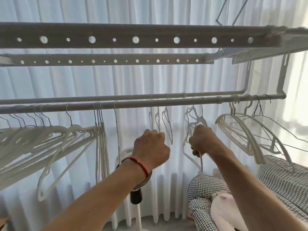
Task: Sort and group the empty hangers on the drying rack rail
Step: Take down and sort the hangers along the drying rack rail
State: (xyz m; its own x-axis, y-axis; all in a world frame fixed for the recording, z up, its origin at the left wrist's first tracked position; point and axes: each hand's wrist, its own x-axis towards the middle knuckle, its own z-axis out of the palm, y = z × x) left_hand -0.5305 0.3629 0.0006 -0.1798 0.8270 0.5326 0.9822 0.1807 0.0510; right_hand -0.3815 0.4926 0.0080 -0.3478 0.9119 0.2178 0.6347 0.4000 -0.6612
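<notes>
In front of a white curtain [126, 80], two round rails run from left to right at the height of the raised arms. The front rail [133, 104] carries most of the hangers. At its left end a thick bundle of white hangers [33, 140] hangs close together and tilted, and beside it a small group of thin hangers [100, 139] hangs edge-on, straight down. One single thin hanger [116, 127] hangs alone a little more to the right.

On the back rail [116, 97], near the middle, three small white hangers [166, 124] hang apart from each other. The left hand [150, 147] is just below them, with the fingers curled into a fist; it seems to hold the lower part of one or two of these hangers, but I cannot tell this surely because the fingers are turned away. A red bracelet [140, 164] is on this wrist.

The right hand [202, 140] grips a few white hangers [191, 124] which hang from the front rail right of the middle; the fingers are closed around their lower bars. At the right end of the front rail hangs a group of thick curved hangers [241, 130] with some dark wire hangers [260, 120] among them.

Above, two flat bars with round holes [133, 39] cross the view. Below stand a fan [126, 152] and a checked armchair [283, 177].
</notes>
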